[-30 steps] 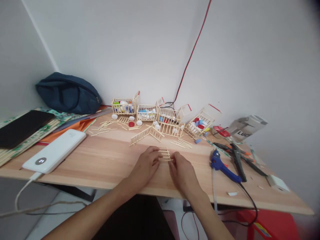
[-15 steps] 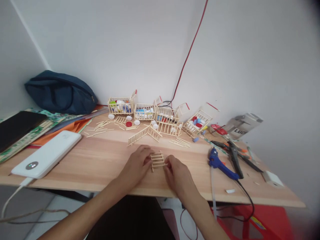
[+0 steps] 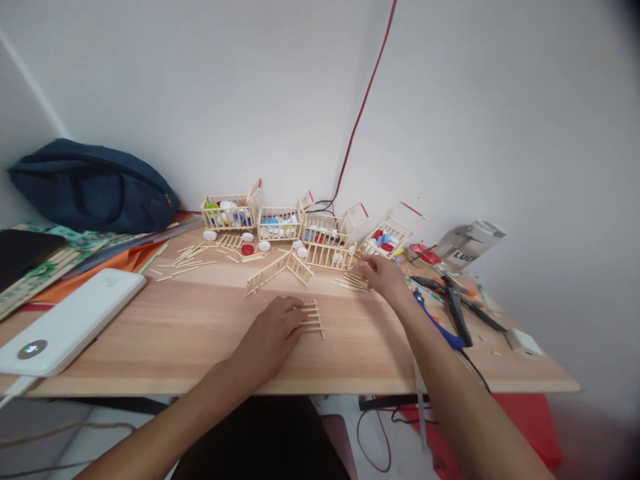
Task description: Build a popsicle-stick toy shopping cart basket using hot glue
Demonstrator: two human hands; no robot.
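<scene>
My left hand (image 3: 273,340) rests on the wooden table with its fingers closed on the left side of a small rack of thin wooden sticks (image 3: 315,321). Several rungs of that rack stick out to the right. Farther forward, my right hand (image 3: 386,279) is closed at the fingertips beside a pile of loose sticks (image 3: 349,283); whatever lies between those fingers cannot be made out. Behind the left hand stand two joined stick panels (image 3: 286,268), forming an angle. Another slatted panel (image 3: 327,257) is just left of the right hand, near the small carts.
Along the wall stand several stick carts (image 3: 227,212) filled with coloured bits. At right lie a blue glue gun (image 3: 443,328), pliers (image 3: 457,310) and a white adapter (image 3: 523,343). A white power bank (image 3: 75,320) and a blue bag (image 3: 95,187) are at left.
My right hand has left the small rack and moved forward to the loose sticks. My left hand stays on the rack, which now sits turned. The camera view has shifted slightly.
</scene>
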